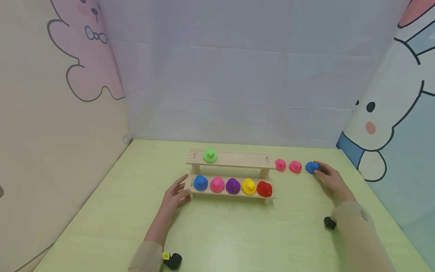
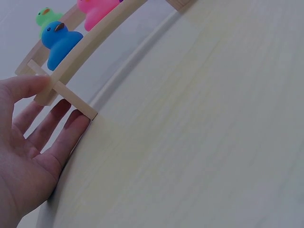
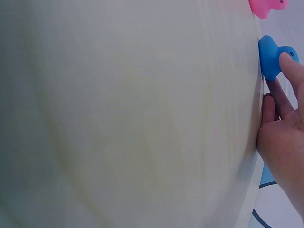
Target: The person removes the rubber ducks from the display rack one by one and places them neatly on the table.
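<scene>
A two-tier wooden stand [image 1: 238, 160] stands on the table. My left hand [image 1: 171, 198] holds the left end of its lower shelf; in the left wrist view the thumb rests on the plank and the fingers lie by the end leg [image 2: 73, 99]. Along that shelf sit rubber ducks: blue [image 1: 200, 183], pink [image 1: 217, 184], purple [image 1: 233, 186], yellow [image 1: 249, 186] and red [image 1: 264, 189]. A green duck [image 1: 210, 155] occupies the upper shelf. Off to the right, my right hand [image 1: 334, 183] pinches another blue duck [image 3: 269, 59], low at the table surface.
Two pink ducks [image 1: 280, 165] [image 1: 295, 167] stand on the table between the stand and my right hand. The pale table [image 1: 221, 234] meets a white curtain-like backdrop [image 1: 238, 94] behind. Printed side walls [image 1: 408, 158] rise at left and right.
</scene>
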Available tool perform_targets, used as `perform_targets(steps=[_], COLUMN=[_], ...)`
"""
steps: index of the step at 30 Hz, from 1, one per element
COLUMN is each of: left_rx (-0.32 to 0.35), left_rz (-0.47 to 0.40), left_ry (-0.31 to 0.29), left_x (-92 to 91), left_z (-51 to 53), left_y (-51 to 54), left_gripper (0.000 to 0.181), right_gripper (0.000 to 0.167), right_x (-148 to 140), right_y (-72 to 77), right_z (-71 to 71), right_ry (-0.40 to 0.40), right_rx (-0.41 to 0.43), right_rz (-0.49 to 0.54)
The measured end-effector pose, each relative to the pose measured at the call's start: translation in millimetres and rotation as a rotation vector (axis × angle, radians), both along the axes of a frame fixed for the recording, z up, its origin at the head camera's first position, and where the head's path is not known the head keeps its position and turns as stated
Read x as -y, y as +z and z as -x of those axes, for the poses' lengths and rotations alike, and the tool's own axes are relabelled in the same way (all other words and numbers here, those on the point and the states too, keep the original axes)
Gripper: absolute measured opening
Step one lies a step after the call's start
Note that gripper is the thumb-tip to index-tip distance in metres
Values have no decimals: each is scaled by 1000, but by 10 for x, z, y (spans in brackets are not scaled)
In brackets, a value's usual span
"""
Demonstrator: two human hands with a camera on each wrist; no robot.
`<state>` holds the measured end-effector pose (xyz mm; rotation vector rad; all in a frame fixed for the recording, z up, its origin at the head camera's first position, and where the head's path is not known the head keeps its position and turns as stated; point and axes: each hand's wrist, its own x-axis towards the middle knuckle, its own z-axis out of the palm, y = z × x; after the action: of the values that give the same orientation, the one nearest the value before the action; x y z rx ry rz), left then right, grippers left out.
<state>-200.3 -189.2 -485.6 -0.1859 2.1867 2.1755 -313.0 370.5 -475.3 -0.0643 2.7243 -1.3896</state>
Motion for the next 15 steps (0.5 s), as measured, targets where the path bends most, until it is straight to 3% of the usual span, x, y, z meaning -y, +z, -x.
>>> perform_targets(steps=[15], left_rx=[10], left_rz=[7], left_ry=[4], left_x=[-2], left_z=[10], left_y=[-3], left_gripper=[57], right_gripper=[63], right_x=[14], right_y=[19], right_z=[-28], right_ry=[-15], right_rx=[-13], right_rz=[-11])
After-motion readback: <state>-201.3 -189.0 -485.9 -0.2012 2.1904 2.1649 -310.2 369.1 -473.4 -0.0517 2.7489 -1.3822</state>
